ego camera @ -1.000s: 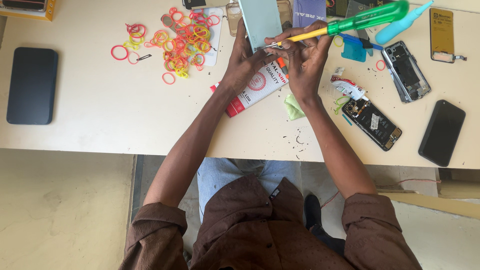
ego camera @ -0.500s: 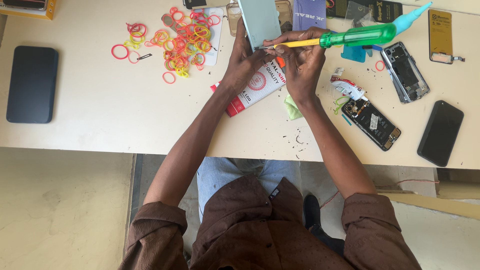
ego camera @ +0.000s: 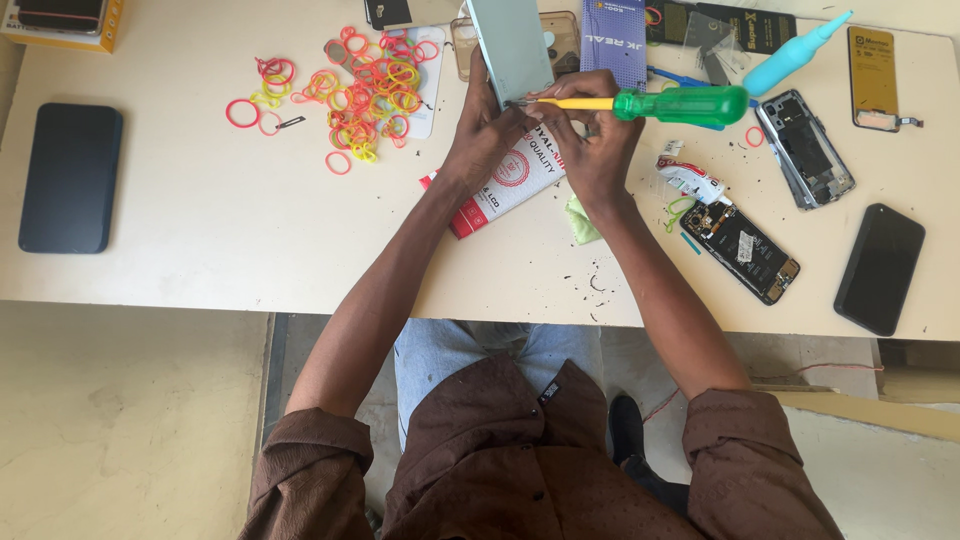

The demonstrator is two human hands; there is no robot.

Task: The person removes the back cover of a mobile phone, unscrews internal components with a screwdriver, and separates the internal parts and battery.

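Observation:
My left hand [ego camera: 483,132] grips the lower edge of a pale green phone [ego camera: 512,45] that stands tilted above the table. My right hand [ego camera: 590,140] holds a screwdriver [ego camera: 655,104] with a green handle and yellow shaft. It lies almost level, with its tip against the phone's lower edge, between my two hands. Under my hands lies a red and white flat packet [ego camera: 505,185].
A heap of coloured rubber bands [ego camera: 355,90] lies to the left. A black phone [ego camera: 70,177] sits far left. To the right lie two opened phones [ego camera: 742,248] [ego camera: 805,148], a black phone [ego camera: 880,268], a turquoise squeeze bottle [ego camera: 795,55] and a small tube [ego camera: 690,178].
The screwdriver's handle has dropped from a raised slant to almost level. Both hands stay at the phone's lower edge.

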